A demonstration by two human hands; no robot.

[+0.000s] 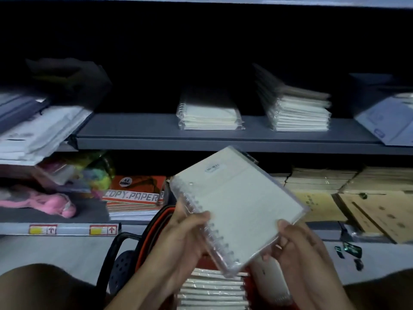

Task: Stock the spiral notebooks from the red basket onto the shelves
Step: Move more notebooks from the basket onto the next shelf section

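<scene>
A person's left hand grips the coil edge of a clear-wrapped spiral notebook, fingers curled round the binding, while the right hand pinches the notebook's lower right corner, thumb on the cover and fingers tucked beneath. The notebook is held tilted, in the air in front of the shelving, above a red basket that sits between the person's knees. Inside the basket more wrapped notebooks lie stacked flat, with another one leaning upright at their right side

On the grey shelf straight ahead, two piles of the same notebooks are already in place: a low pile near the middle and a taller pile just to its right, the two standing apart. Further right a pale packet rests at the shelf's end; to the left, white packets slope over the edge

On the shelf below, a box marked "COPY PAPER" sits left of the held notebook, with pink soft goods and a bag of bright coloured items beyond it. Brown envelopes are stacked to the right. Much of the upper shelving is in deep shadow
</scene>
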